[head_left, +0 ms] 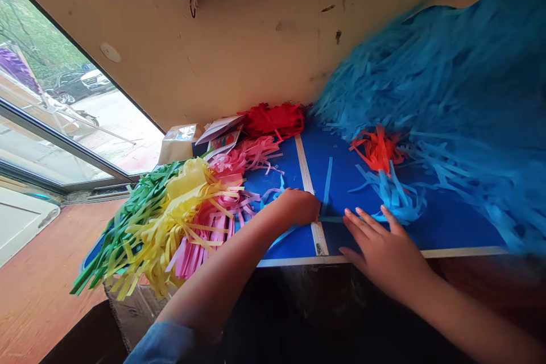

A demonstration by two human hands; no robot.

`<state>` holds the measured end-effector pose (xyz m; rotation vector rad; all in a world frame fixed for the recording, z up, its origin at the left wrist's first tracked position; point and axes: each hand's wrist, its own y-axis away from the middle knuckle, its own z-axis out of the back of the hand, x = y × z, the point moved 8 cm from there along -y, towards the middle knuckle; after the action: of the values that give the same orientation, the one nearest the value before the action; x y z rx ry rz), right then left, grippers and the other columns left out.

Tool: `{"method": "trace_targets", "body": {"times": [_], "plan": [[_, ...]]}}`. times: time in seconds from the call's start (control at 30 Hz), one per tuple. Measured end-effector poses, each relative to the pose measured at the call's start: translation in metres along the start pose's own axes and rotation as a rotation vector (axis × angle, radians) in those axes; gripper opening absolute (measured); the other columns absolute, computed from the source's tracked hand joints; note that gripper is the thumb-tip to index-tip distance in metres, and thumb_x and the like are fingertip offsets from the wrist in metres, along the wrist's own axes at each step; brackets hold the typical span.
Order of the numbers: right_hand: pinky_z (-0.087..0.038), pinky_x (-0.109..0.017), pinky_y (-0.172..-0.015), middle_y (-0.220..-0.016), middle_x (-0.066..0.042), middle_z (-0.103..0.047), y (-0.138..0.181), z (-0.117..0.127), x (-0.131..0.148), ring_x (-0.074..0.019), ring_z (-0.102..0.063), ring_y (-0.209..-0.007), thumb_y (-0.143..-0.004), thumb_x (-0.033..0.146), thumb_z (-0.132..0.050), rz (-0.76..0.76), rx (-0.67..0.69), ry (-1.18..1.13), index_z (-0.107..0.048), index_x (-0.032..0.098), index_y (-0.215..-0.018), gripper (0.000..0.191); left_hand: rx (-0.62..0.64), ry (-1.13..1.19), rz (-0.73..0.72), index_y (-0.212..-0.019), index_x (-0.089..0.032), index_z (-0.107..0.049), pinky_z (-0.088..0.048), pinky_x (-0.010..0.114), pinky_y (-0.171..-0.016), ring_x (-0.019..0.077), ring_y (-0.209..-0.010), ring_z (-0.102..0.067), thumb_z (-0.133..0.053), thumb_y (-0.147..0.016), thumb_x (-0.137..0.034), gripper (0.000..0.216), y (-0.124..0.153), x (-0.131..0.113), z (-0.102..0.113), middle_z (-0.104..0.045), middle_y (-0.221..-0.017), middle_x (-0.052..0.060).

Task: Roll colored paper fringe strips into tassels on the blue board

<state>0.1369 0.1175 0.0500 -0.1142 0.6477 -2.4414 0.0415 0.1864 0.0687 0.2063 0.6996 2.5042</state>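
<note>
Blue sleeve (160,344) lay nearest in my feed; my left hand (301,206) was curled, its grip hidden from me, my right hand (381,247) splayed apart from it. Between them a blue strip (331,219) crossed the surface (460,227); yellow streamers (174,227) lay left of both.

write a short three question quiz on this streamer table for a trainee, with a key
1. Multiple choice: what colour is the strip between the left hand and the right hand?
a) yellow
b) blue
c) red

2. True or false: the right hand is balled into a fist.

3. Fill in: the yellow streamers lie between the green streamers and the ____ ones.

Key:
1. b
2. False; its fingers are stretched out.
3. pink
</note>
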Motion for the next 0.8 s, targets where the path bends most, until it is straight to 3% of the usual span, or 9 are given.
{"method": "trace_targets", "body": {"times": [0.1, 0.2, 0.37, 0.47, 0.57, 0.8], "plan": [[-0.026, -0.053, -0.097, -0.115, -0.01, -0.061, 0.004, 0.005, -0.009, -0.0282, -0.052, -0.111, -0.093, 0.041, -0.027, -0.037, -0.01, 0.044, -0.063, 0.012, -0.107, 0.048, 0.001, -0.002, -0.014, -0.092, -0.021, -0.066, -0.042, 0.043, -0.085, 0.027, -0.099, -0.057, -0.053, -0.082, -0.024, 0.017, -0.003, 0.002, -0.002, -0.065, -0.106, 0.006], [-0.03, -0.046, -0.094, -0.111, -0.004, -0.064, 0.004, 0.007, -0.017, -0.0267, -0.051, -0.111, -0.092, 0.026, -0.034, -0.07, -0.02, 0.055, -0.067, 0.017, -0.099, 0.035, 0.016, 0.004, -0.039, -0.09, -0.023, -0.067, -0.043, 0.039, -0.083, 0.0242, -0.096, -0.059, -0.053, -0.08, -0.026, 0.017, -0.007, 0.005, -0.005, -0.066, -0.104, 0.003], [-0.034, -0.035, -0.08, -0.091, 0.0, -0.069, -0.014, 0.002, -0.032, -0.0201, -0.055, -0.09, -0.083, 0.017, -0.049, -0.146, 0.036, -0.01, -0.069, 0.022, -0.077, 0.021, 0.002, -0.028, -0.018, -0.092, -0.018, -0.067, -0.045, 0.038, -0.078, 0.0256, -0.09, -0.06, -0.049, -0.079, -0.03, 0.025, -0.009, 0.005, -0.007, -0.065, -0.102, 0.009], [-0.031, -0.033, -0.071, -0.082, 0.0, -0.066, -0.025, -0.007, -0.039, -0.018, -0.053, -0.08, -0.079, 0.018, -0.054, -0.173, 0.134, -0.059, -0.065, 0.022, -0.068, 0.016, -0.158, -0.081, 0.02, -0.085, -0.016, -0.068, -0.045, 0.041, -0.077, 0.0284, -0.09, -0.059, -0.047, -0.08, -0.039, 0.031, -0.006, -0.002, 0.0, -0.065, -0.095, 0.012], [-0.029, -0.032, -0.068, -0.078, 0.0, -0.063, -0.031, -0.014, -0.044, -0.0171, -0.051, -0.077, -0.079, 0.017, -0.053, -0.199, 0.204, -0.102, -0.064, 0.023, -0.07, 0.015, -0.378, -0.128, -0.039, -0.085, -0.017, -0.065, -0.044, 0.038, -0.075, 0.0259, -0.088, -0.058, -0.049, -0.081, -0.038, 0.027, -0.002, -0.017, 0.007, -0.063, -0.09, 0.008], [-0.029, -0.031, -0.066, -0.077, -0.002, -0.06, -0.037, -0.021, -0.039, -0.0172, -0.051, -0.076, -0.08, 0.015, -0.049, -0.138, 0.26, -0.131, -0.06, 0.021, -0.072, 0.014, -0.462, -0.072, -0.194, -0.094, -0.017, -0.058, -0.045, 0.033, -0.073, 0.0212, -0.085, -0.057, -0.048, -0.085, -0.03, 0.018, -0.007, -0.035, 0.001, -0.059, -0.091, 0.005]]}}
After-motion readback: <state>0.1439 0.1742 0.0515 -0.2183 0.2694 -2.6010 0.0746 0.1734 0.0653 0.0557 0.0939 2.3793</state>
